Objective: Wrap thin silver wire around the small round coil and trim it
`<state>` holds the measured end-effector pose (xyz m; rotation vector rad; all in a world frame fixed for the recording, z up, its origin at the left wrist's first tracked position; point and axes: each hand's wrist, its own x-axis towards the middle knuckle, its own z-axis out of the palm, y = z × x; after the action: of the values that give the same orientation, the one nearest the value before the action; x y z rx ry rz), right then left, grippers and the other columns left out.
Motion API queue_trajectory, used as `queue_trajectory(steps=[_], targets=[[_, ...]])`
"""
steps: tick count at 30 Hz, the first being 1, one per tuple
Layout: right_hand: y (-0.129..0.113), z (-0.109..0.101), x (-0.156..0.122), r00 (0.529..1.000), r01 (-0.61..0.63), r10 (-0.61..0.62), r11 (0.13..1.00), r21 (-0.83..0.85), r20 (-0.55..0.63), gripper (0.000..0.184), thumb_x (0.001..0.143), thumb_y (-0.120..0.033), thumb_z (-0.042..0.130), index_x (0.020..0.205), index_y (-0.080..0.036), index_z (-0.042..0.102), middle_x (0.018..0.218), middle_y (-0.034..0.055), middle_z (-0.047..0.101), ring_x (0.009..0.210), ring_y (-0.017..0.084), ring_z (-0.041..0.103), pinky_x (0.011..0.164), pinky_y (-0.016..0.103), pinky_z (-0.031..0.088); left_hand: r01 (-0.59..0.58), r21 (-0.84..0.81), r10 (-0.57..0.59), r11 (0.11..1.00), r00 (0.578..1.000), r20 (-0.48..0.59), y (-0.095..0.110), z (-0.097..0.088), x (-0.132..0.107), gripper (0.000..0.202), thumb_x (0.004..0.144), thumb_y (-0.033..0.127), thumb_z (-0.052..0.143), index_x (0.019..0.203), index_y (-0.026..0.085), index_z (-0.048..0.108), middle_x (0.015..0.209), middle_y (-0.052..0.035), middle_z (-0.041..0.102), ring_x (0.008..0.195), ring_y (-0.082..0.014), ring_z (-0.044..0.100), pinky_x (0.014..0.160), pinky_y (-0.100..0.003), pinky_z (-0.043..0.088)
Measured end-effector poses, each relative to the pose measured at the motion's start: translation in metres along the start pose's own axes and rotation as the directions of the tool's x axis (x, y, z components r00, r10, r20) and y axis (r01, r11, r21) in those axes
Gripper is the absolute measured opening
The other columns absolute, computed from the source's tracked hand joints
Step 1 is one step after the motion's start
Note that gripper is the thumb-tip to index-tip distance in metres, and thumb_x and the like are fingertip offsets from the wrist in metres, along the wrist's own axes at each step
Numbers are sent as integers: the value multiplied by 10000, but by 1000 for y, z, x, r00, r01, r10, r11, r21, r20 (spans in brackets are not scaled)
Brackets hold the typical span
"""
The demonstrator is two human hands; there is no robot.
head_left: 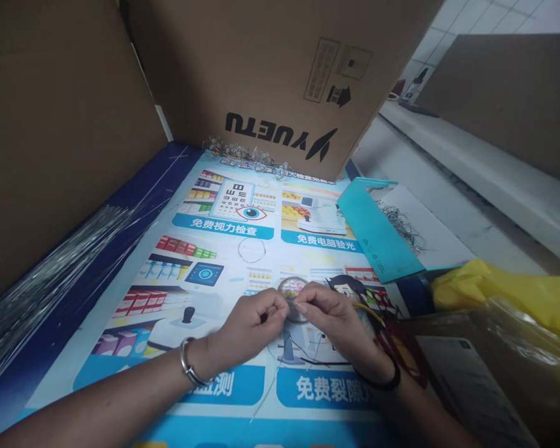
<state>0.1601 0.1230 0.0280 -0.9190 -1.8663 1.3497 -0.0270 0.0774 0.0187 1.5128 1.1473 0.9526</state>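
Two hands meet near the middle of a printed poster [200, 249] that covers the table. The left hand [247, 326], with one silver bangle [191, 364] on its wrist, and the right hand [329, 320], with one black band [382, 381], both pinch one small ring [293, 292] between thumb and fingertips, holding it just above the poster. A little farther off, one loose wire loop [252, 250] lies flat on the poster. To the left, a bundle of thin straight wires [51, 267], too many to count, runs along the blue edge. To the right lie one yellow bag [518, 295], its contents hidden, and one open teal folder [378, 230] holding a tangle of fine wire [401, 221]. Farthest, two cardboard boxes stand, the YUETU box [261, 74] and a plain box [51, 124] on the left.
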Motion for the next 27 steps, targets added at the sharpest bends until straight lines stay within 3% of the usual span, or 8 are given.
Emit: queue_trajectory(steps=[8,27], targets=[[1,-1,1,999,39,-40,990,-137,-5,99,845,-199,587,757,-193,631,739,-6,601,709,126,551,663,253,430,38,14,-38,999,999,-17,1,0,3,127,847,221,472,745,172,531,608,42,505,570,-94,446,569,-217,370],[-3,4,0,989,93,-122,958,-270,-90,88,818,-164,586,756,-200,637,747,10,643,724,143,596,665,259,463,25,79,-23,997,999,-25,-4,0,3,136,853,216,446,744,178,517,649,36,512,604,-100,447,582,-216,367]])
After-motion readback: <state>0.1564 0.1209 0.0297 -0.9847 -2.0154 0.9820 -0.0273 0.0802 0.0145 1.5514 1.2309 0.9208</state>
